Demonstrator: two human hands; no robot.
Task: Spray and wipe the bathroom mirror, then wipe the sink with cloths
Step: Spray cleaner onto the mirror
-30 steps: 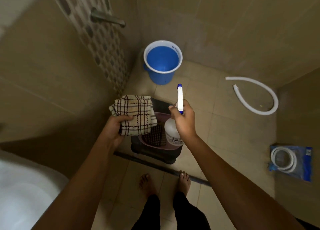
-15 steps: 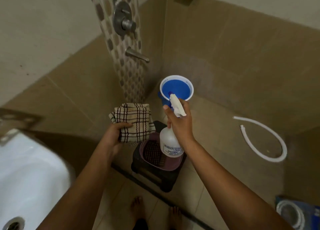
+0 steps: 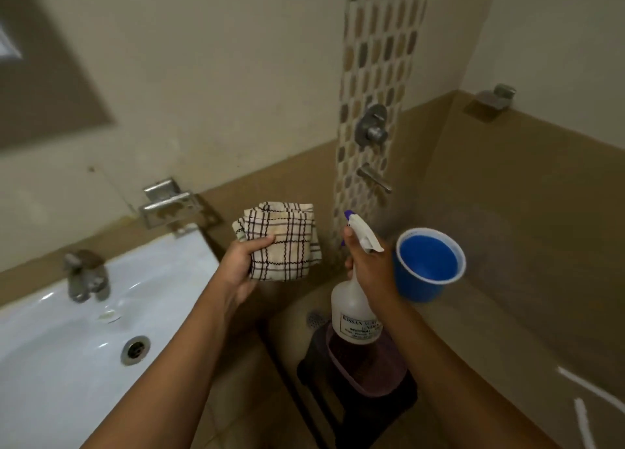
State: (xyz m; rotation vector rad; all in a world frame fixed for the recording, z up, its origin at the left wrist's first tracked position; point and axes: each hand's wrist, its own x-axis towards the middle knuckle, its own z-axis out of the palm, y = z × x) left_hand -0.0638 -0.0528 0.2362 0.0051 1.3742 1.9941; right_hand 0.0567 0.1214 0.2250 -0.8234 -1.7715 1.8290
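Two bare hands are in view: the left hand [image 3: 241, 266] grips one folded cream cloth with dark checks [image 3: 282, 242], and the right hand [image 3: 370, 266] grips one translucent white plastic spray bottle [image 3: 351, 316]. Left of the left hand there is one white ceramic sink [image 3: 84, 340] with one metal tap [image 3: 86, 274] and one steel soap holder [image 3: 172, 203]. Just right of the right hand stands one blue plastic bucket [image 3: 427, 262]; below that hand sits one mauve plastic basin [image 3: 372, 364] on one dark stool [image 3: 389, 411].
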